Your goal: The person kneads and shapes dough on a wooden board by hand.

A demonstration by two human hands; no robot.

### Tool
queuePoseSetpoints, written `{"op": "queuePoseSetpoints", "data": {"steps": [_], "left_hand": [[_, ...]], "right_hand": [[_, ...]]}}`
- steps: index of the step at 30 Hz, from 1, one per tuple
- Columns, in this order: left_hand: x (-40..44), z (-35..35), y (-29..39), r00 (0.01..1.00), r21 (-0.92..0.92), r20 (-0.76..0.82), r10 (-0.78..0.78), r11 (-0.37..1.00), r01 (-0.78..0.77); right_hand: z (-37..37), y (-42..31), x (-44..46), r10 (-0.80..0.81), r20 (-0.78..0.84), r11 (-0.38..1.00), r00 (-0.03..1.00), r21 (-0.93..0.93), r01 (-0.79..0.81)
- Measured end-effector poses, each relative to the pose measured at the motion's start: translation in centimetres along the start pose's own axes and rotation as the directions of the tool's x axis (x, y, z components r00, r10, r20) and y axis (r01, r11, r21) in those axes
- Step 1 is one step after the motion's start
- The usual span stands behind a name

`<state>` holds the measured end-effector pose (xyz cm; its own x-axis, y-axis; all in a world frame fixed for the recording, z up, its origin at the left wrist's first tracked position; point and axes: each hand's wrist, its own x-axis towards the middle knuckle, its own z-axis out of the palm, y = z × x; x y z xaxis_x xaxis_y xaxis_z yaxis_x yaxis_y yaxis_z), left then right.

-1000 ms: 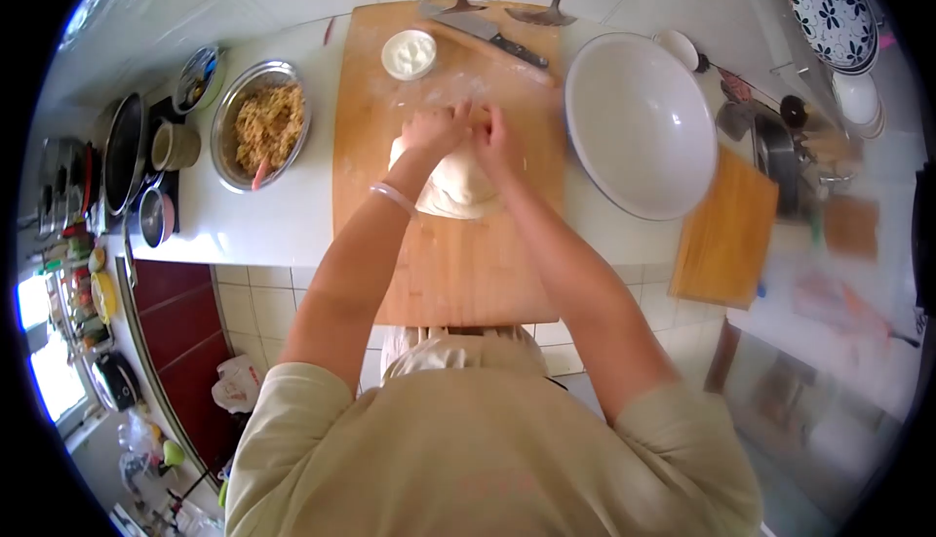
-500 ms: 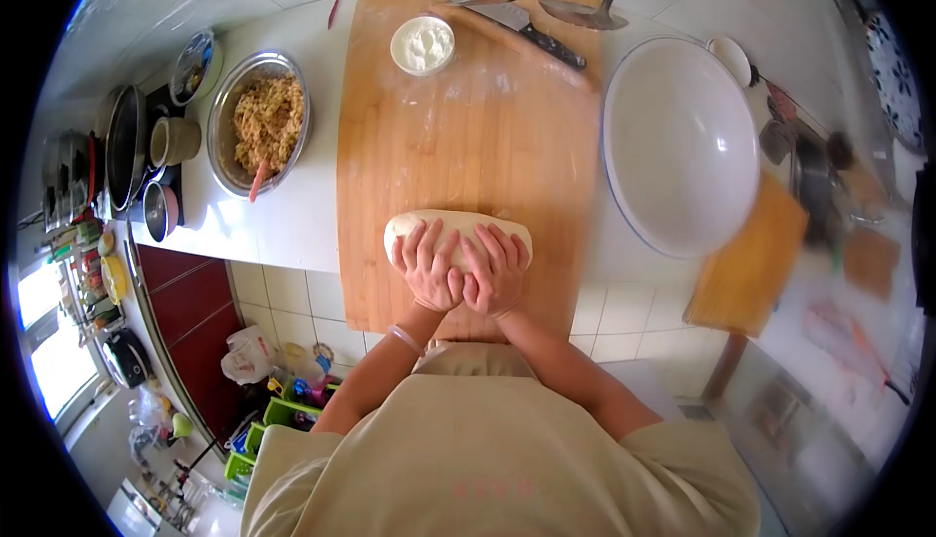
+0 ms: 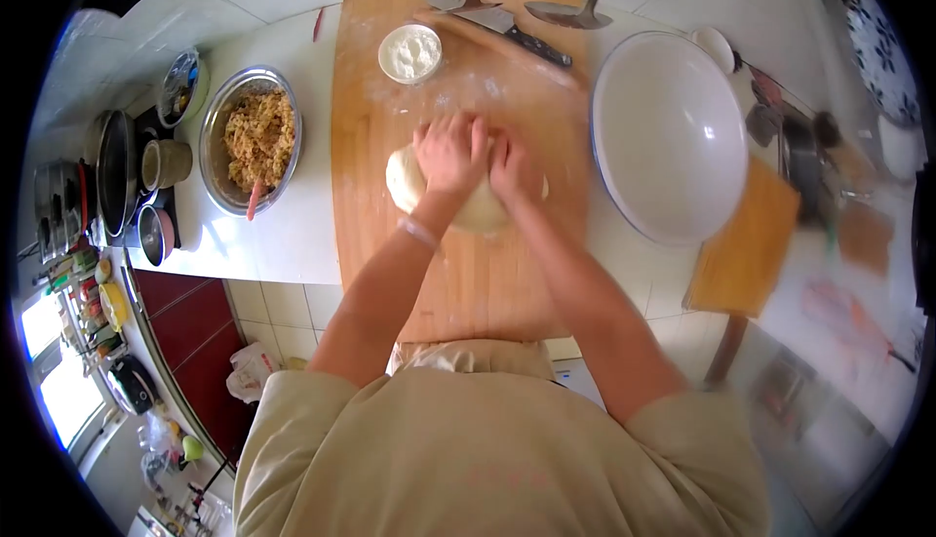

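Pale dough (image 3: 405, 178) lies on a wooden board (image 3: 458, 298), partly covered by both of my hands. My left hand (image 3: 450, 152) presses on its far side, fingers bent over the dough and close together. Beside it, my right hand (image 3: 512, 164) also rests on the dough, its fingers curled and partly hidden. A small bowl of white powder (image 3: 409, 54) stands beyond my hands. Behind it, a knife (image 3: 522, 38) and a wooden rolling pin (image 3: 507, 47) lie at the board's far edge.
A steel bowl of chopped filling (image 3: 261, 137) with a pink handle stands left of the board. To the right are a large white basin (image 3: 668, 137) and another wooden board (image 3: 746, 244). Metal utensils (image 3: 570, 15) hang at the far wall. Pans stand far left.
Both hands moved nearer the body with the dough stretched wide, then went forward again. The dough is now further from the board's near edge than half a second ago, with my arms extended.
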<state>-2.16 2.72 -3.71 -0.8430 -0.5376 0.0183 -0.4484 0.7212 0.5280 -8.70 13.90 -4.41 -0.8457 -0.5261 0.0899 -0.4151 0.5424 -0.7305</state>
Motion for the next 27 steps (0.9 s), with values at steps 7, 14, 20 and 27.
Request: {"op": "queuePoseSetpoints", "data": {"steps": [7, 14, 20, 27], "left_hand": [[-1.6, 0.6, -3.3, 1.0, 0.1, 0.018, 0.016, 0.995, -0.018], [-19.0, -6.9, -1.8, 0.996, 0.056, -0.081, 0.046, 0.998, -0.041], [-23.2, -2.8, -3.8, 0.966, 0.031, -0.251, 0.053, 0.998, -0.047], [-13.9, -3.8, -2.4, 0.969, -0.02, -0.245, -0.029, 0.999, 0.025]], "right_hand": [[-2.5, -4.2, -3.7, -0.185, 0.118, 0.983, 0.976, 0.038, 0.182], [-2.4, -7.4, -18.1, -0.31, 0.122, 0.928, 0.943, -0.179, 0.328], [-1.5, -4.7, -19.7, -0.472, 0.16, 0.861, 0.867, -0.132, 0.492], [0.0, -3.9, -11.9, -0.348, 0.15, 0.932, 0.925, -0.054, 0.359]]}}
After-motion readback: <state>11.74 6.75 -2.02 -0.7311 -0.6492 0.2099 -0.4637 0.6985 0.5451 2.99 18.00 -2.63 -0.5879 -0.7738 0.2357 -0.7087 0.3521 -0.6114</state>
